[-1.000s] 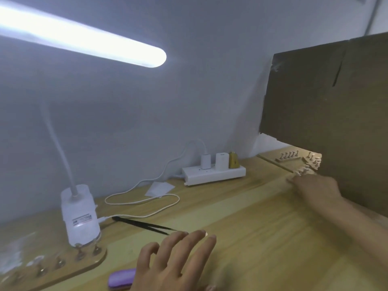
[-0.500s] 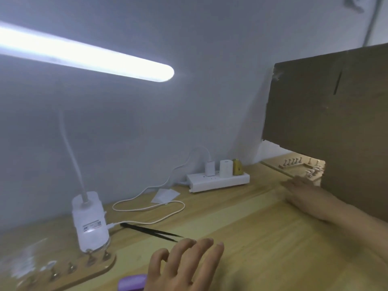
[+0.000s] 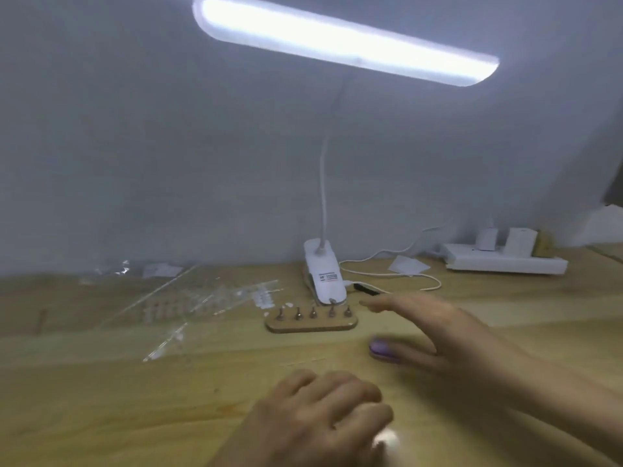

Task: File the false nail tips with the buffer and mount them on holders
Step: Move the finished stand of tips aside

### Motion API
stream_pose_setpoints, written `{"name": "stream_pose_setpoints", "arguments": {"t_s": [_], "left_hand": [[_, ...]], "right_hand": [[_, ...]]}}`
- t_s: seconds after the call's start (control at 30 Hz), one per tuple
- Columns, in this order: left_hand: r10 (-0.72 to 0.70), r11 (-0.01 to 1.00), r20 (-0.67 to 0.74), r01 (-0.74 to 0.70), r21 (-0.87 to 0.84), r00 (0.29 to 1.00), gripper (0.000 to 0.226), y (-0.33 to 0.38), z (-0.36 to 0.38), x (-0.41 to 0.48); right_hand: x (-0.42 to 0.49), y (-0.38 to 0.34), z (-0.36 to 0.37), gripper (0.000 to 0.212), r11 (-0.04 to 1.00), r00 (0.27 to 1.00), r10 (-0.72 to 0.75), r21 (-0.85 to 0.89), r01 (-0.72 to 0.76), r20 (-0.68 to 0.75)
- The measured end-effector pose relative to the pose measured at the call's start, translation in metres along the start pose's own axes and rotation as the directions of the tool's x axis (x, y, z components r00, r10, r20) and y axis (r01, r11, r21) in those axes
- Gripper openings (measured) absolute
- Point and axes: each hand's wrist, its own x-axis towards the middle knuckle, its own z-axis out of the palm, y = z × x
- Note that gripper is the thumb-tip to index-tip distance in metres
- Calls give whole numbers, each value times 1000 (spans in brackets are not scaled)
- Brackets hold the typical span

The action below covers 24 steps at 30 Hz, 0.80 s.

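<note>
Broad bare wood of the worktop [image 3: 101, 409] stretches near left. Along its far edge, against the wall, stand the lamp base [image 3: 325, 274] and, far right, a power strip [image 3: 505, 262]. The holder board [image 3: 310, 324] sits just in front of the lamp, with clear nail tip sheets [image 3: 202, 301] to its left. The right hand [image 3: 435, 326], fingers stretched and holding nothing, reaches left over the purple buffer [image 3: 382, 349], having left the far-right holders. The left hand [image 3: 320, 416], spread a second ago, now lies curled near centre; whether it holds anything cannot be told.
</note>
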Motion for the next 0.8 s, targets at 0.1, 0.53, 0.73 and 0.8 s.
{"name": "stream_pose_setpoints", "arguments": {"t_s": [0.1,0.53,0.73,0.8], "left_hand": [[-208,973,-154,221,67,966,54,-20,-20,-14],[23,965,-153,18,261,988,101,-42,-12,-27],[213,940,-176,-152,305,961,69,-43,-20,-38],[254,928,-200,-180,327,946,52,-43,-27,-43]], "right_hand": [[35,-5,21,83,973,980,164,148,-179,110],[51,-13,41,87,930,957,280,225,-291,80],[36,-33,29,87,948,959,212,200,-248,186],[27,-37,26,86,954,965,180,206,-219,193]]}}
